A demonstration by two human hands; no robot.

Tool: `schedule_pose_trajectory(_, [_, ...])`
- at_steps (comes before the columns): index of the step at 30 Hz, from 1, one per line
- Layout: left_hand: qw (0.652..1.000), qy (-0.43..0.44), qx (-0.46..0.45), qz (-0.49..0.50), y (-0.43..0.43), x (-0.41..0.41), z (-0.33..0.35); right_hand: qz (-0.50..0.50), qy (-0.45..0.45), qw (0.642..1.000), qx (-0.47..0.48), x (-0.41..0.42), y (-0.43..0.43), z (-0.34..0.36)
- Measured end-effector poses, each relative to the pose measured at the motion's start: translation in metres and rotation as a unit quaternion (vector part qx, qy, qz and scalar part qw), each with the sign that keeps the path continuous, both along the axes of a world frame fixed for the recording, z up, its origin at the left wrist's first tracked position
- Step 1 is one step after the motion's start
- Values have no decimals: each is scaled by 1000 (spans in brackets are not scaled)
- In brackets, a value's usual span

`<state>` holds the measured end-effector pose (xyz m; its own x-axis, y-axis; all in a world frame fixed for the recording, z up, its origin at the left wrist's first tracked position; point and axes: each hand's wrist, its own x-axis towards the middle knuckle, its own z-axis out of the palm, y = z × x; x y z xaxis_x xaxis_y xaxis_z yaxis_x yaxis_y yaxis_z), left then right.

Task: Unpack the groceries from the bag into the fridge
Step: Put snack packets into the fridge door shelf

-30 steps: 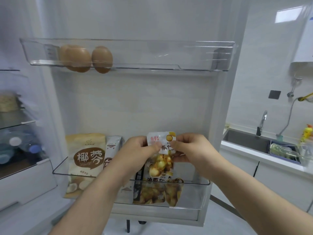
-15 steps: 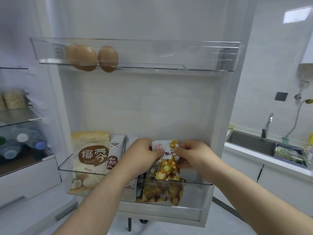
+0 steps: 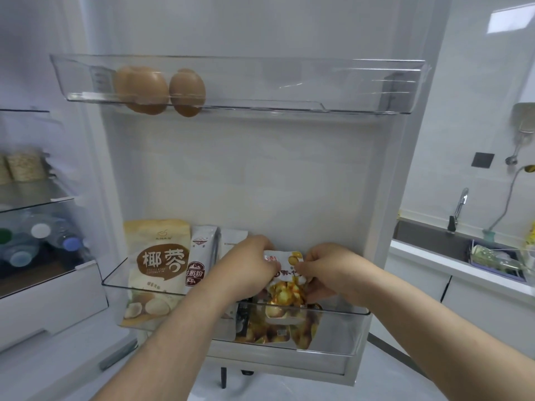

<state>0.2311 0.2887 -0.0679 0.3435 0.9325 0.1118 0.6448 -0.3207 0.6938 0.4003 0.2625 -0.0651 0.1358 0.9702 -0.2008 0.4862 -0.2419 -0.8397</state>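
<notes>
Fingertips of the left hand (image 3: 247,264) are pinching the top left corner of the snack packet (image 3: 286,292), thumb in front and the other fingers curling behind it. The right hand (image 3: 335,267) is gripping the top right corner in the same way, its thumb pressing on the white printed header. The knuckles of both hands are turning upward and the two thumbs are nearly meeting over the middle of the packet. Both forearms are reaching up from the bottom edge, converging toward the packet, with the wrists roughly level.

The packet is standing upright in the lower door bin (image 3: 344,328) of the open fridge door (image 3: 246,169). Its yellow printed lower part is showing through the bin's clear front wall, while its top is sticking up above the rim between the hands. To the left in the same bin, a tan coconut bag (image 3: 157,267) is standing upright, with a narrow grey sachet (image 3: 201,256) just beside it and a second grey packet (image 3: 233,241) partly hiding behind the left hand. The upper door bin (image 3: 289,82) is holding brown eggs (image 3: 187,91) at its left end.
</notes>
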Motion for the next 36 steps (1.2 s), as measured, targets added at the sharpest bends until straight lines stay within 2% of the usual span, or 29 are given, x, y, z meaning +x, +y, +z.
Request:
schedule_pose_trajectory(5, [997,67,45,-13,-8,-8,2,28,-51,998,-39,-2,3,-6])
schedule_pose_trajectory(13, [995,-5,97,-23,-31,-40,11,49,-142,987,-48,-5,4,-8])
schedule_pose_trajectory(16, [996,-7,77,-44,-36,-54,2,56,-112,990,-66,-3,5,-9])
schedule_pose_trajectory(18, [997,20,51,-61,-38,-58,-4,68,-86,991,-75,-2,5,-10])
schedule_pose_trajectory(22, [993,74,62,-67,-35,-59,-8,102,-39,989,-96,-1,5,-11])
schedule_pose_trajectory(29, [993,71,72,-68,-31,-60,-11,130,-63,984,-105,-3,1,-9])
schedule_pose_trajectory(32, [992,68,78,-69,-31,-60,-13,114,-157,980,-52,-5,-9,-4])
schedule_pose_trajectory(36, [991,67,93,-68,-30,-61,-15,95,-280,954,44,-2,-39,5])
